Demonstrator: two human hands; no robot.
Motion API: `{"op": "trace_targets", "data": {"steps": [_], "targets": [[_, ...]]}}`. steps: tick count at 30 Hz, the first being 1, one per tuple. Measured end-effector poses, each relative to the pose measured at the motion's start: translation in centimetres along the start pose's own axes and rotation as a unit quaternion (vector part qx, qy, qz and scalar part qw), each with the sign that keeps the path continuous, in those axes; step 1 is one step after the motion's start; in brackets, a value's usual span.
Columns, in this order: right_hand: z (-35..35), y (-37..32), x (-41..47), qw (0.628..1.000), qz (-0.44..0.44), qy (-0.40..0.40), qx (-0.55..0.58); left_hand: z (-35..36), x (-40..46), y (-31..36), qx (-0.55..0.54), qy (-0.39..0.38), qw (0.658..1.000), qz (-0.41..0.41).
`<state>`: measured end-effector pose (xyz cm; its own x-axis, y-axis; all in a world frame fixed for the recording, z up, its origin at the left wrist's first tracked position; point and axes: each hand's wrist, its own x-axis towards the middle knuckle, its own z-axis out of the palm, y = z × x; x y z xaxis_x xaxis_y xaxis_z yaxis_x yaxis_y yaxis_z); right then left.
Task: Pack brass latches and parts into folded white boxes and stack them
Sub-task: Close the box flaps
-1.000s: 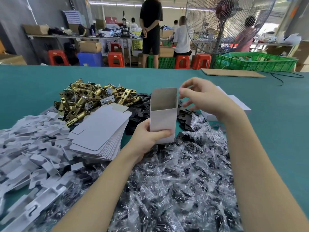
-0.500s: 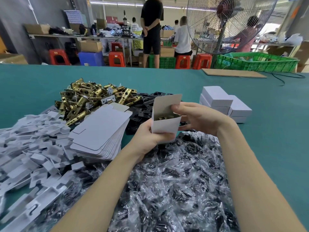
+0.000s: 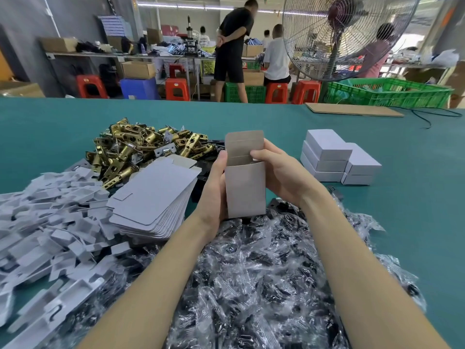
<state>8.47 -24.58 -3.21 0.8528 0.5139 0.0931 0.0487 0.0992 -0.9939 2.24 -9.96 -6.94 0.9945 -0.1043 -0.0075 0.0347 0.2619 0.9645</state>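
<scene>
An upright white box (image 3: 245, 190) with its top flap raised is held between both hands above the table. My left hand (image 3: 214, 187) grips its left side, thumb at the open mouth. My right hand (image 3: 279, 172) holds the right side, with a finger hooked over the opening. What lies inside the box is hidden. A heap of brass latches (image 3: 141, 149) lies at the back left. A stack of flat unfolded boxes (image 3: 156, 197) sits left of my hands. Closed white boxes (image 3: 334, 159) are stacked at the right.
Clear plastic bags of black parts (image 3: 264, 273) cover the near table. White cardboard inserts (image 3: 42, 222) pile up at the left. A green table (image 3: 415, 197) stretches right. Behind it stand a large fan (image 3: 344, 34), a green crate (image 3: 387, 93) and several people.
The box went from tilted with its mouth toward me to upright. My right hand moved from behind the box to its right side. My left hand shifted up along the left side.
</scene>
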Motion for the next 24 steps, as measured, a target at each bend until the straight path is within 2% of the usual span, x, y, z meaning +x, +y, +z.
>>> {"op": "trace_targets", "data": {"steps": [5,8,10,15,24], "targets": [[1.3,-0.2,0.4,0.996,-0.074,-0.042,0.011,-0.5,0.1,0.0,-0.045,0.017,0.999,-0.025],[2.1,0.0,0.7,0.996,-0.087,-0.012,0.027,-0.5,0.3,0.0,-0.044,0.032,0.998,-0.033],[2.3,0.2,0.7,0.996,-0.087,0.007,0.034,-0.4,0.5,-0.2,-0.037,0.043,0.998,-0.033],[1.8,0.3,0.4,0.997,-0.074,-0.011,0.011,-0.4,0.8,-0.5,-0.021,0.055,0.998,-0.031],[2.2,0.2,0.2,0.996,-0.066,0.055,-0.038,0.0,0.5,-0.7,0.028,0.073,0.997,-0.007]]}}
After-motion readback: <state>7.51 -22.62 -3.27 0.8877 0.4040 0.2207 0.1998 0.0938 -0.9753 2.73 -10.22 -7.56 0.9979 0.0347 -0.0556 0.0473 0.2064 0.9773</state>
